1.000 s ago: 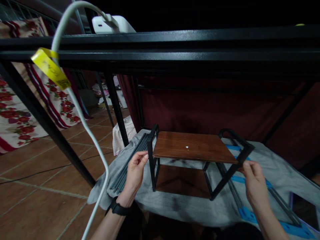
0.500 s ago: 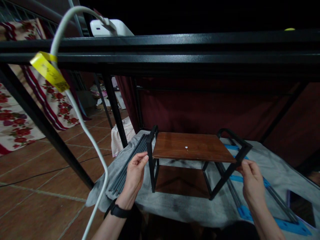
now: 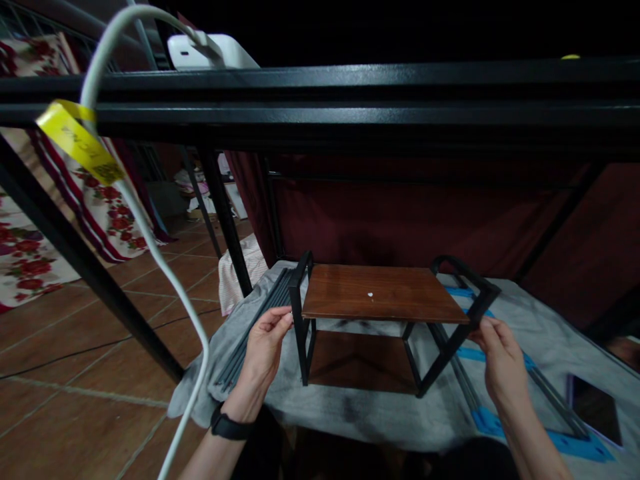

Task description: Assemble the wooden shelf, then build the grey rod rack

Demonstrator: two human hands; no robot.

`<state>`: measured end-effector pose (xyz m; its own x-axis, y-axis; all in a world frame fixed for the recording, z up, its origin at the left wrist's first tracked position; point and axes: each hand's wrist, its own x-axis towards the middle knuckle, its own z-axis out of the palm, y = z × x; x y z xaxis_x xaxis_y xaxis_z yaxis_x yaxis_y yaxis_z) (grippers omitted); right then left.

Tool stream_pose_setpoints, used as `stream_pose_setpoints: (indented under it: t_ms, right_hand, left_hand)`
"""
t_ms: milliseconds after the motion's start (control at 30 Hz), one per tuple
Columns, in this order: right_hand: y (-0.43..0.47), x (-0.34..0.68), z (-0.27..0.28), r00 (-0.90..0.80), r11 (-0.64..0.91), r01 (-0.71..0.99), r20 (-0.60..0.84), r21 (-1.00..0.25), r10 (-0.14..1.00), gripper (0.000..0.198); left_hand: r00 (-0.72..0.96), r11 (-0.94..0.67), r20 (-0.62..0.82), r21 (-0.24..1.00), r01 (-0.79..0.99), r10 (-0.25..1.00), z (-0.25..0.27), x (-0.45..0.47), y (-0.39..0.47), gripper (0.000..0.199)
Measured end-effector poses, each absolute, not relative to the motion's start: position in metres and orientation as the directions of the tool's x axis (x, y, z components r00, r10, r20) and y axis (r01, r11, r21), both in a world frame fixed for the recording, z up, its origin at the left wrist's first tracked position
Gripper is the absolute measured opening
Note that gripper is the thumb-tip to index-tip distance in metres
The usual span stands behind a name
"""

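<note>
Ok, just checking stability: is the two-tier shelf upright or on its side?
Upright: the shelf stands on the gray cloth, its upper board facing up between black side frames.

Reddish-brown wood-grain shelf boards [image 3: 387, 297], black side frames [image 3: 296, 297], grey cloth [image 3: 350, 417], maroon curtain [image 3: 400, 220], red-flowered cream fabric [image 3: 30, 267]

A white cable [image 3: 175, 283] with yellow label [image 3: 80, 141] — floral cloth [image 3: 35, 260] beyond — phone [image 3: 595, 408] at right.

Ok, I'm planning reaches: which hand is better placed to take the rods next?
Probably the left hand: it's nearer the rods, while the right hand is at the shelf's other end.
</note>
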<state>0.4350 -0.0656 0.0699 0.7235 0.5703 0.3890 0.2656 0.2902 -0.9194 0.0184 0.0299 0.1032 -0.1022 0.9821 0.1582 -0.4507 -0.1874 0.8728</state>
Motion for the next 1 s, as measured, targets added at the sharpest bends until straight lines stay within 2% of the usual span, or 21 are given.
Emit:
stream_pose_setpoints:
  t_ms: [100,333,700,1000]
  right_hand:
    - [-0.066,0.435,0.071,0.755,0.271,0.206,0.329,-0.94,0.567,0.042]
    - [-0.067,0.432,0.07,0.779,0.284,0.173,0.308,-0.943,0.546,0.047]
    - [-0.068,0.426,0.072,0.749,0.319,0.135,0.308,-0.938,0.586,0.042]
    - [-0.066,0.402,0.095,0.625,0.398,0.151,0.399,-0.905,0.671,0.047]
  left_hand:
    - [-0.083,-0.164,0.141,0.865,-0.474,0.986,0.103,0.017,0.028,0.035]
    - [-0.096,-0.133,0.101,0.886,-0.445,0.99,0.101,0.018,0.03,0.04]
    - [-0.13,-0.204,0.167,0.91,-0.361,0.977,0.106,0.017,0.03,0.038]
    - [-0.126,-0.151,0.113,0.923,-0.355,0.986,0.105,0.019,0.031,0.046]
